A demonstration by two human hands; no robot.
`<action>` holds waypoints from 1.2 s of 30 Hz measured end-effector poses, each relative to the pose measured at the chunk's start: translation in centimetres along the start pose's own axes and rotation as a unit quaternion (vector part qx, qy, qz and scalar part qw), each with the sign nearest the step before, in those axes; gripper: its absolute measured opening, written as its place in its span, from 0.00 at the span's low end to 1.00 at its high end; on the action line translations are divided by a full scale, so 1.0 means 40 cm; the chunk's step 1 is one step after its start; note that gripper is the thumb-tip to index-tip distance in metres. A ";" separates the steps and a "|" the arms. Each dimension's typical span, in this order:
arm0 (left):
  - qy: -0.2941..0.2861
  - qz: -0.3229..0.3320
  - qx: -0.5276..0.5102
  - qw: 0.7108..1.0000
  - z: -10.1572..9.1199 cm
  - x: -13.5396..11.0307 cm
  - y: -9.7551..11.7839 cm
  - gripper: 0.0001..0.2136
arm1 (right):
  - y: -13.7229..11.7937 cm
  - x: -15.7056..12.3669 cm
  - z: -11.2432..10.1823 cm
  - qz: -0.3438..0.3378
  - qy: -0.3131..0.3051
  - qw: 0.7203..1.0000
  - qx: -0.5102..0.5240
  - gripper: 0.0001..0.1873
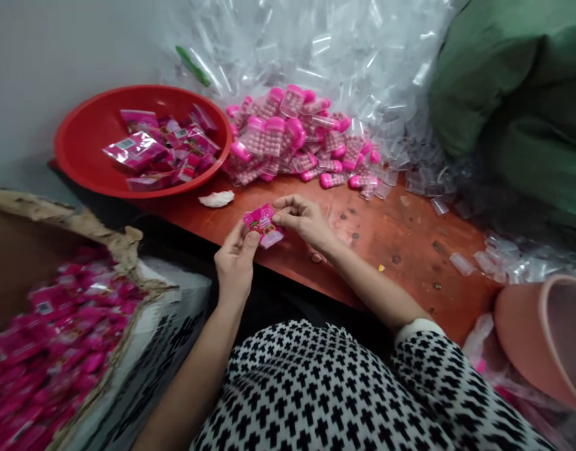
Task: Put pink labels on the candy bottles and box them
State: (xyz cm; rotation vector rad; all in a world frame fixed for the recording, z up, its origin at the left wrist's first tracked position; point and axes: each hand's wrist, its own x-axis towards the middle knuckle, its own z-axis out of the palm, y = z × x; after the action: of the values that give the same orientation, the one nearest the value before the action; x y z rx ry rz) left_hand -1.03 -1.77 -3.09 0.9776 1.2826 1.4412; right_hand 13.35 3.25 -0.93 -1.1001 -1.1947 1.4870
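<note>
A small pink printed packet (264, 224) is held up between both hands, just above the near edge of the reddish table (391, 250). My left hand (235, 266) pinches its lower left side between thumb and fingers. At the packet's upper right corner, the thumb and forefinger of my right hand (304, 219) are closed on it. Beyond the hands lies a heap of small clear containers with pink caps and pale pink beads (273, 138). A crumpled white scrap (216, 199) rests on the table left of the packet.
A red basin (94, 172) with several pink packets stands back left. Pink packets (66, 332) fill an open box at lower left. Clear plastic containers (335, 44) are piled at the back. A green cloth bundle (518, 75) and a pink bucket (523, 326) border the right side.
</note>
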 end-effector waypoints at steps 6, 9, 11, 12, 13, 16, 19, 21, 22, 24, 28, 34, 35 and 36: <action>-0.010 -0.187 -0.149 0.971 0.042 -0.001 0.033 0.15 | -0.041 -0.024 -0.089 -0.051 0.004 0.968 -0.246 0.09; 0.019 -0.208 -0.149 0.967 0.044 0.003 0.044 0.16 | -0.098 -0.015 -0.208 -0.055 0.182 0.825 -0.533 0.11; 0.028 -0.225 -0.160 0.961 0.045 0.002 0.047 0.16 | -0.126 -0.001 -0.290 0.006 0.278 0.720 -0.636 0.15; 0.029 -0.236 -0.168 0.957 0.046 0.001 0.047 0.15 | -0.133 0.005 -0.325 0.023 0.295 0.682 -0.669 0.17; 0.029 -0.248 -0.179 0.952 0.046 0.000 0.048 0.15 | -0.135 0.009 -0.353 0.028 0.284 0.653 -0.701 0.18; 0.039 -0.265 -0.221 0.938 0.044 0.001 0.049 0.14 | -0.124 0.007 -0.392 0.030 0.178 0.603 -0.777 0.18; 0.064 -0.261 -0.257 0.928 0.039 0.007 0.055 0.10 | -0.108 -0.017 -0.394 0.014 0.093 0.577 -0.811 0.17; 0.071 -0.272 -0.275 0.919 0.038 0.010 0.060 0.07 | -0.102 -0.033 -0.396 -0.008 0.076 0.570 -0.818 0.18; 0.070 -0.284 -0.284 0.913 0.039 0.011 0.063 0.06 | -0.101 -0.038 -0.399 -0.015 0.084 0.569 -0.818 0.19; 0.062 -0.315 -0.303 0.897 0.041 0.012 0.069 0.04 | -0.100 -0.046 -0.395 -0.009 0.131 0.584 -0.801 0.18; 0.072 -0.339 -0.342 0.874 0.043 0.015 0.076 0.06 | -0.101 -0.090 -0.297 0.006 0.208 0.746 -0.633 0.17; 0.082 -0.338 -0.379 0.857 0.045 0.013 0.068 0.06 | -0.068 -0.220 -0.024 0.061 0.045 0.983 -0.165 0.19; 0.080 -0.335 -0.387 0.856 0.047 0.011 0.066 0.06 | -0.058 -0.227 0.004 0.070 0.047 0.988 -0.130 0.19; 0.077 -0.330 -0.395 0.854 0.050 0.008 0.064 0.07 | -0.047 -0.230 0.023 0.077 0.053 0.990 -0.104 0.20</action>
State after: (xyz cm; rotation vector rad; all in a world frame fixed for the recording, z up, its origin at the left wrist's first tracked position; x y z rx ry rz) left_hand 0.46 -1.00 -0.28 -0.1400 0.8493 1.2954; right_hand 14.45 -5.67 1.97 -1.4226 -1.2328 1.4221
